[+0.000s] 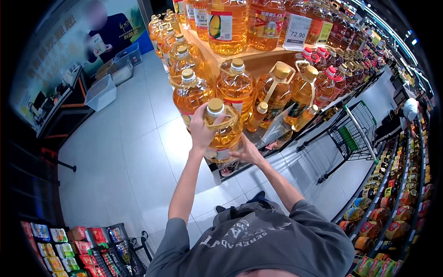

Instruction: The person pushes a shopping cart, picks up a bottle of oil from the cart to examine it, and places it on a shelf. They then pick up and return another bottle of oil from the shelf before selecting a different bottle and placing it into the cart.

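Observation:
A large clear bottle of golden oil (224,134) with a gold cap and a tan handle stands at the front corner of the lower shelf. My left hand (202,129) is wrapped round its upper left side, by the handle. Low on its right side, my right hand (247,151) presses near the label with thumb and fingers spread around the bottle. Similar oil bottles (188,94) stand close behind it, and a small bottle (258,115) is just to its right.
More bottles and a price card (296,33) fill the upper shelf (258,54). A shopping cart (350,134) is at the right, before stocked shelves and a person (392,121). Plastic bins (100,92) lie left; packaged goods (60,249) are at lower left.

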### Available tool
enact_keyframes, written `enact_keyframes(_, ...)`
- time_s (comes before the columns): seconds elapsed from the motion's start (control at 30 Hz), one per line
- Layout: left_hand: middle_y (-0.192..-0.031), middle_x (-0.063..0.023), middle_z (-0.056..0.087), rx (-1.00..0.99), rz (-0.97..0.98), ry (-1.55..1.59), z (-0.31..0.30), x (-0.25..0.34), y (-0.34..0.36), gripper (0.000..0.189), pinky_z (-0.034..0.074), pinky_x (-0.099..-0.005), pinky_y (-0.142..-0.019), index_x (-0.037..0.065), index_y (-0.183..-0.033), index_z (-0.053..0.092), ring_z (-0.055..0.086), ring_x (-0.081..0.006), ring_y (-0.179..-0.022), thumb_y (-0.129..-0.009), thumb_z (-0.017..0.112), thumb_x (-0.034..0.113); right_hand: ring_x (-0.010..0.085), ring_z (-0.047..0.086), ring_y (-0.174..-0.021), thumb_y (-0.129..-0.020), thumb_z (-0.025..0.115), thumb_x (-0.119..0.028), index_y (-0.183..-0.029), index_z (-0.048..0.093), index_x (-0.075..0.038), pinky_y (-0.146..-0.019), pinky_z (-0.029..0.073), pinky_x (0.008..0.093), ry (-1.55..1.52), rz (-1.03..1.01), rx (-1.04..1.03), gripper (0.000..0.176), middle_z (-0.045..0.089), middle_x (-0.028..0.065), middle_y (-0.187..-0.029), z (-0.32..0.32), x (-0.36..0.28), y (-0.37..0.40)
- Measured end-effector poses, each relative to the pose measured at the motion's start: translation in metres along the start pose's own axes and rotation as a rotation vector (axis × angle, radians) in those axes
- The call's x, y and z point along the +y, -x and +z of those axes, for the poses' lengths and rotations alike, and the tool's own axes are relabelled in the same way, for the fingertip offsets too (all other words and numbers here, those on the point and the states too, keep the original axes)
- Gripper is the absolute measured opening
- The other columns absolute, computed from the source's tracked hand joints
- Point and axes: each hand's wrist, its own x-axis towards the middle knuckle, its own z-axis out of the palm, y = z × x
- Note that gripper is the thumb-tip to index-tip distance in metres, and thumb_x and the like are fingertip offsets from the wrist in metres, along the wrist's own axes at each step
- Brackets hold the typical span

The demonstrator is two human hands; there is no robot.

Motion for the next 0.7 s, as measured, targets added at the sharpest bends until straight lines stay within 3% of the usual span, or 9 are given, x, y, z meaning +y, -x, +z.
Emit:
enact_keyframes(0.1, -0.125, -0.0166, 0.057, 0.216, -0.093, 0.062, 0.013, 0.015, 0.034, 0.057, 0.043, -0.0383, -0.101, -0.002, -0.127, 0.052, 0.056, -0.0293, -0.116, -0.084, 0.075, 0.027, 0.0371, 0.043, -0.134, -0.082, 0.072, -0.051, -0.152, 0.018, -0.002, -0.110, 0.037, 0.0424, 0.028, 0.062, -0.067, 0.101, 0.037, 0.0258, -0.149, -0.034, -0.006, 0.001)
enact_keyframes(0.2, -0.142, -0.0227, 0.039, 0.407, -0.095, -0.077, 0.035, 0.023, 0.082, 0.057, 0.030, -0.0448, -0.111, -0.004, -0.138, 0.036, 0.038, -0.0347, -0.134, -0.092, 0.061, 0.017, 0.0363, 0.048, -0.131, -0.084, 0.071, -0.046, -0.152, 0.019, -0.002, -0.107, 0.040, 0.0432, -0.039, 0.037, -0.055, 0.096, 0.041, 0.0262, -0.146, -0.073, -0.013, 0.004)
enact_keyframes(0.33, -0.144, -0.0263, 0.033, 0.426, -0.135, -0.280, 0.085, 0.043, 0.160, 0.051, 0.024, -0.0511, -0.112, -0.005, -0.137, 0.034, 0.033, -0.0425, -0.135, -0.092, 0.052, 0.012, 0.0365, 0.055, -0.124, -0.087, 0.068, -0.042, -0.150, 0.020, -0.001, -0.104, 0.043, 0.0435, -0.035, 0.036, -0.034, 0.089, 0.050, 0.0261, -0.139, -0.115, 0.011, 0.011)
enact_keyframes(0.4, -0.144, -0.0274, 0.032, 0.266, -0.182, -0.232, 0.114, 0.042, 0.202, 0.050, 0.023, -0.0517, -0.112, -0.006, -0.135, 0.035, 0.031, -0.0437, -0.135, -0.090, 0.052, 0.009, 0.0346, 0.060, -0.116, -0.089, 0.066, -0.038, -0.147, 0.030, -0.003, -0.098, 0.047, 0.0429, -0.027, 0.004, 0.056, 0.077, 0.059, 0.0222, -0.130, -0.134, 0.029, 0.019)
enact_keyframes(0.5, -0.140, -0.0249, 0.040, 0.040, -0.246, -0.092, 0.165, 0.041, 0.239, 0.049, 0.030, -0.0491, -0.110, -0.005, -0.134, 0.039, 0.039, -0.0383, -0.131, -0.089, 0.054, 0.005, 0.0291, 0.069, -0.097, -0.090, 0.065, -0.030, -0.134, 0.051, -0.004, -0.083, 0.054, 0.0396, -0.014, -0.065, -0.029, 0.053, 0.067, 0.0186, -0.114, -0.168, 0.045, 0.037)
enact_keyframes(0.57, -0.133, -0.0190, 0.048, -0.230, -0.453, 0.156, 0.203, 0.032, 0.249, 0.045, 0.045, -0.0372, -0.097, -0.003, -0.133, 0.044, 0.056, -0.0289, -0.116, -0.090, 0.057, 0.003, 0.0295, 0.070, -0.093, -0.090, 0.066, -0.029, -0.129, 0.055, -0.002, -0.083, 0.054, 0.0387, 0.064, 0.009, -0.019, 0.049, 0.070, 0.0172, -0.107, -0.181, 0.061, 0.055)
enact_keyframes(0.6, -0.133, -0.0190, 0.048, -0.248, -0.447, 0.167, 0.222, 0.027, 0.248, 0.045, 0.045, -0.0372, -0.097, -0.003, -0.133, 0.044, 0.056, -0.0289, -0.116, -0.090, 0.057, 0.003, 0.0298, 0.070, -0.092, -0.089, 0.066, -0.029, -0.127, 0.056, -0.001, -0.083, 0.054, 0.0382, 0.105, 0.055, -0.012, 0.048, 0.071, 0.0168, -0.104, -0.190, 0.066, 0.064)
enact_keyframes(0.67, -0.121, -0.0182, 0.057, -0.367, -0.404, 0.317, 0.265, 0.024, 0.241, 0.041, 0.052, -0.0362, -0.084, -0.004, -0.128, 0.048, 0.065, -0.0260, -0.097, -0.088, 0.058, 0.001, 0.0309, 0.070, -0.094, -0.089, 0.066, -0.031, -0.123, 0.058, 0.004, -0.084, 0.054, 0.0378, 0.027, 0.124, 0.021, 0.049, 0.071, 0.0191, -0.101, -0.211, 0.084, 0.084)
enact_keyframes(0.7, -0.116, -0.0186, 0.059, -0.416, -0.296, 0.222, 0.281, 0.034, 0.224, 0.036, 0.053, -0.0336, -0.079, -0.004, -0.125, 0.051, 0.067, -0.0256, -0.091, -0.090, 0.058, 0.003, 0.0308, 0.070, -0.094, -0.089, 0.066, -0.031, -0.122, 0.058, 0.004, -0.084, 0.054, 0.0378, 0.038, 0.152, 0.040, 0.049, 0.071, 0.0195, -0.101, -0.228, 0.084, 0.095)
